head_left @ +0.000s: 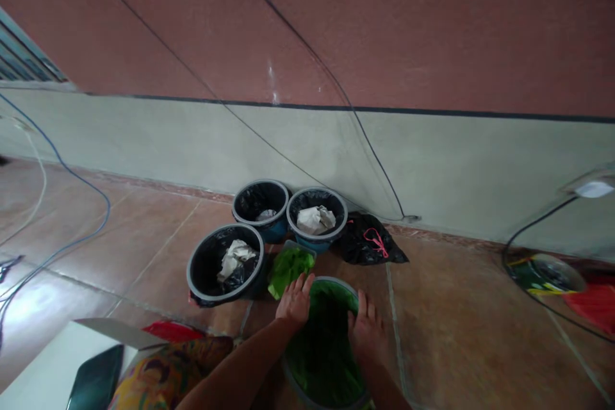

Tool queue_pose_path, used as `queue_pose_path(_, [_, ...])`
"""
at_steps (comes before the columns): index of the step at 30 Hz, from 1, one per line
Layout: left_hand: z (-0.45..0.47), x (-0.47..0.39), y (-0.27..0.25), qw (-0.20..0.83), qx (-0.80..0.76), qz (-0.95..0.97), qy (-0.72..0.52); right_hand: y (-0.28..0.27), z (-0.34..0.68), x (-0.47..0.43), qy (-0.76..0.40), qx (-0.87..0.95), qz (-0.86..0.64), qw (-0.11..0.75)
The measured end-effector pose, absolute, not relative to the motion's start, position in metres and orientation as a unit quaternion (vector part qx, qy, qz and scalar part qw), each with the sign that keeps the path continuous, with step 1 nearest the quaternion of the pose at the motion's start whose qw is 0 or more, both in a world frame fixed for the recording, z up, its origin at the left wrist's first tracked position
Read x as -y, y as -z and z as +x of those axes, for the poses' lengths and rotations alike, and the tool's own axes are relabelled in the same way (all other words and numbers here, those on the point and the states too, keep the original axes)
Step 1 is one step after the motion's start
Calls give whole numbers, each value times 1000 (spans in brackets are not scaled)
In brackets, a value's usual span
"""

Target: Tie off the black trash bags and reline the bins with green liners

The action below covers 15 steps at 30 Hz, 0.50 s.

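Observation:
A round bin with a grey rim stands on the floor before me, lined with a green plastic bag. At the bin's far left edge my left hand lies with fingers stretched out, touching the rim and liner. My right hand is on the right edge, thumb inside and fingers outside, closed over the liner. Just beyond my left hand, more green plastic lies bunched in a small clear container.
Black-lined bins with crumpled contents stand ahead. A knotted black bag with pink ties leans at the wall. Left are a white box with a phone and cables; right, a green tin.

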<state>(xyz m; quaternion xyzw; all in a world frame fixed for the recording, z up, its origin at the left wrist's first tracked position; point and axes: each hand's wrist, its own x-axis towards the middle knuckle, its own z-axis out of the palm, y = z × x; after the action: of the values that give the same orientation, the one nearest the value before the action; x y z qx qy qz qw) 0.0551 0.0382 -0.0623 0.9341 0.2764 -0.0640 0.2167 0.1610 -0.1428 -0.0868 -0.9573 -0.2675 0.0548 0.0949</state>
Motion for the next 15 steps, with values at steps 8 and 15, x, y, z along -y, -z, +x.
queue_pose_path(8, [41, -42, 60, 250, -323, 912, 36, 81, 157, 164, -10, 199, -972, 127])
queue_pose_path(15, [35, -38, 82, 248, -349, 901, 78, 96, 147, 166, -38, 204, -973, 101])
